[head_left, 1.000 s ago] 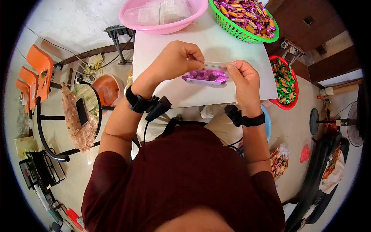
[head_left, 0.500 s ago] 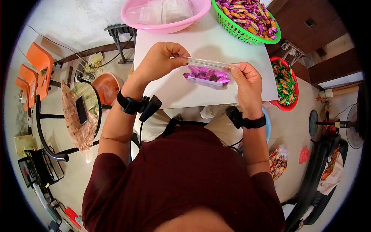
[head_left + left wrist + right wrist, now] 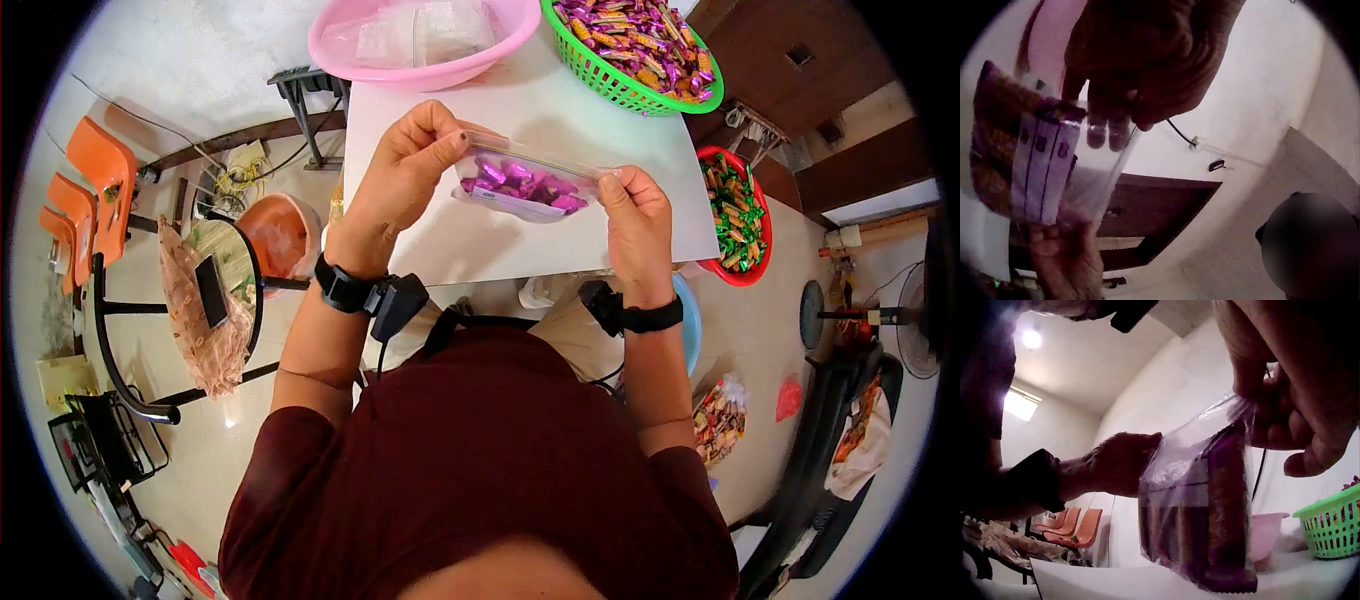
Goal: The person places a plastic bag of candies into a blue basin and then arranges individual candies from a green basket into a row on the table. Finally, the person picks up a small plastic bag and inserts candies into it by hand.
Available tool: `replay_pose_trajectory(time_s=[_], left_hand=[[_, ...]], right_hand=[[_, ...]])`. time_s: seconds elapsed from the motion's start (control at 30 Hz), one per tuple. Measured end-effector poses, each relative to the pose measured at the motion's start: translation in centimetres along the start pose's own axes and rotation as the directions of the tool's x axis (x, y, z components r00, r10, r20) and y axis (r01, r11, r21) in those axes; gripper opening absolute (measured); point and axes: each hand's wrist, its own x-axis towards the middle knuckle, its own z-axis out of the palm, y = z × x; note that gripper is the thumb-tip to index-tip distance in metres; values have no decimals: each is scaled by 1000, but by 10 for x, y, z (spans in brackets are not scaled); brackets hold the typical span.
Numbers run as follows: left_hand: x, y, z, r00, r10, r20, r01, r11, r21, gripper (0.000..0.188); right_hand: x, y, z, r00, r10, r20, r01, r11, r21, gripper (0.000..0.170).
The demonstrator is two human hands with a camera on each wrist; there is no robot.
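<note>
A clear zip bag (image 3: 522, 190) of purple-wrapped snacks is stretched between both hands over the white table (image 3: 470, 245). My left hand (image 3: 408, 165) pinches its upper left corner, thumb on the near side. At the opposite upper corner, my right hand (image 3: 640, 215) grips the plastic between thumb and fingers. The zip edge runs along the top, from one hand to the other. In the right wrist view the bag (image 3: 1194, 506) hangs down, its wrapped snacks (image 3: 1225, 506) packed side by side behind the film, with a pale printed label showing in the left wrist view.
A pink basin (image 3: 330, 58) with clear plastic bags stands at the table's far left. Beside it, a green basket (image 3: 625, 88) is heaped with purple-wrapped snacks. Right of the table is a red basket (image 3: 765, 235) of green-wrapped ones. Orange chairs (image 3: 105, 165) line the left wall.
My left hand has slid leftward along the zip edge to the bag's left corner. The bag now slants, left end higher. My right hand has hardly moved.
</note>
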Motion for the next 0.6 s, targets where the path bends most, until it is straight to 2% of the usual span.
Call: replay_pose_trajectory(time_s=[0.07,0.2,0.27,0.5,0.6], left_hand=[[0,-1,1,1000,-22,-4,22,998,-56,10],[2,-1,-2,998,-64,-28,65,997,40,9],[-1,5,10,991,-108,-82,110,993,29,9],[1,3,23,991,-101,-83,108,991,82,10],[2,1,32,992,-112,-65,121,981,151,10]], right_hand=[[0,1,-3,1000,11,18,-11,1000,9,6],[-4,-2,-2,999,39,-12,-40,998,-43,6],[-5,-2,-6,1000,19,5,-18,991,-134,7],[-3,-10,-25,992,71,107,-29,938,-347,15],[5,-27,-3,942,-264,209,335,801,-496,25]])
